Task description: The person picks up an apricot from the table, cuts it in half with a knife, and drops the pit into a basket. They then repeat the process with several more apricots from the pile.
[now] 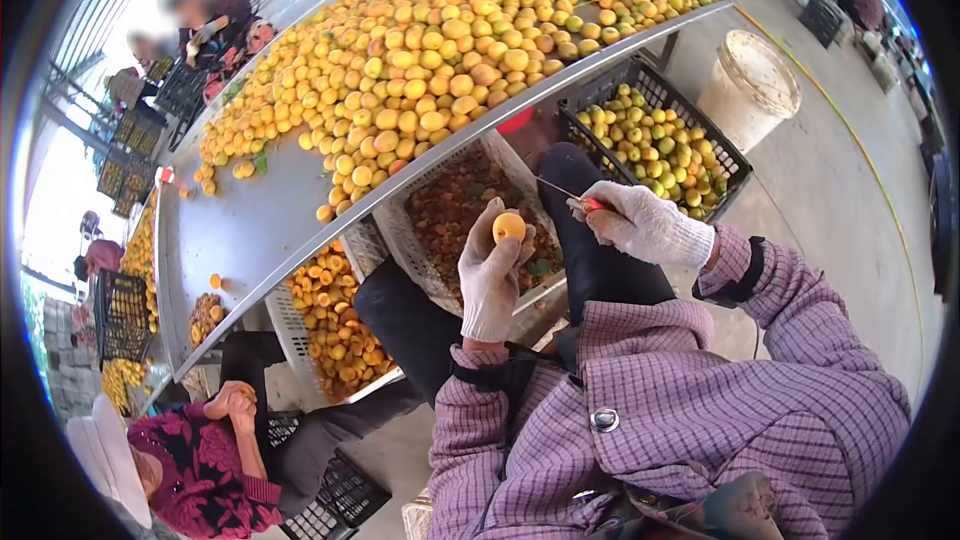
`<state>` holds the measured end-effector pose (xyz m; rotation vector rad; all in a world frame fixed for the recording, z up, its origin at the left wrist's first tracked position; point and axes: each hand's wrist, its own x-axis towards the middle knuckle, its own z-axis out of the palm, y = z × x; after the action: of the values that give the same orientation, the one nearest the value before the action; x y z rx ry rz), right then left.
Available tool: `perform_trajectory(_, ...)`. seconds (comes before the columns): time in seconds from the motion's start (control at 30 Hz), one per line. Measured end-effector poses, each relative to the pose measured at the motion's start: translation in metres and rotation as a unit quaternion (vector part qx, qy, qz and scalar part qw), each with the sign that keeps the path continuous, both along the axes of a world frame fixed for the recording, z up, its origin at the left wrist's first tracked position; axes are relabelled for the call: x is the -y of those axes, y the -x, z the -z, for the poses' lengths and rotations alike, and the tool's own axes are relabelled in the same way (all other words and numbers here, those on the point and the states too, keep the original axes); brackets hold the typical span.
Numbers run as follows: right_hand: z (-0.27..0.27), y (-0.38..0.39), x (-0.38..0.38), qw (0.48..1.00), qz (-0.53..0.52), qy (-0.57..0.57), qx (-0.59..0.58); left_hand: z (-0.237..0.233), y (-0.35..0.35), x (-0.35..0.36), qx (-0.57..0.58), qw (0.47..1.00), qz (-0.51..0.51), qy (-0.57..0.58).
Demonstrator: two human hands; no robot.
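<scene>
My left hand [490, 275], in a white knit glove, holds a yellow apricot [509, 228] up between thumb and fingers. In my gloved right hand [640, 224] is a small knife with a red handle [594, 205]; its thin blade points left toward the apricot without touching it. Below my left hand stands a white crate [400, 240] with brown apricot pits [450, 210] in it. Left of my knee, another white crate holds halved orange apricots [335, 325]. In front, a large heap of whole apricots [430, 70] lies on a metal table [260, 210].
A black crate of greenish-yellow apricots [655, 150] and a white bucket [750, 85] stand at the right on the floor. A person in a patterned top [205, 460] sits close on my left, hands together. The table's metal edge [470, 145] runs diagonally before my knees.
</scene>
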<state>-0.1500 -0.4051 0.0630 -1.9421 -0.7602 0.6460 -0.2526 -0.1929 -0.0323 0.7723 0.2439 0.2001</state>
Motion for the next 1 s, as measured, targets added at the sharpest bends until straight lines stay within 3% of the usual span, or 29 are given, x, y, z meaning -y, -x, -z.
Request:
perform_trajectory(0.07,0.013,0.007,0.006,0.998,0.040,-0.018,-0.041,-0.005,-0.002,0.012,-0.004,0.996,-0.042,-0.081)
perform_trajectory(0.13,0.032,0.019,0.005,0.997,0.048,-0.051,-0.042,-0.003,-0.004,0.018,-0.002,0.997,-0.036,-0.075)
perform_trajectory(0.27,0.045,0.043,-0.010,0.998,0.070,0.010,0.006,0.001,-0.002,0.023,-0.012,0.993,-0.003,-0.115)
perform_trajectory(0.33,0.048,0.047,-0.012,0.998,0.054,0.028,-0.001,0.000,-0.002,0.026,-0.040,0.998,0.002,-0.052)
perform_trajectory(0.4,0.046,0.044,-0.012,0.997,0.064,0.050,-0.011,0.005,-0.002,0.026,-0.035,0.992,-0.002,-0.120)
perform_trajectory(0.5,0.050,0.037,-0.009,0.994,0.083,0.074,-0.012,-0.006,-0.003,0.028,-0.013,0.997,0.027,-0.075)
perform_trajectory(0.57,0.058,0.036,-0.008,0.993,0.101,0.058,-0.001,-0.002,-0.006,0.027,0.025,0.994,0.082,0.065)
perform_trajectory(0.77,0.049,0.041,-0.006,0.992,0.088,0.063,-0.063,0.018,-0.009,0.023,0.015,0.997,0.030,0.066)
perform_trajectory(1.0,0.062,0.049,-0.013,0.993,0.064,0.092,-0.028,0.015,-0.008,0.026,0.005,0.998,-0.009,0.058)
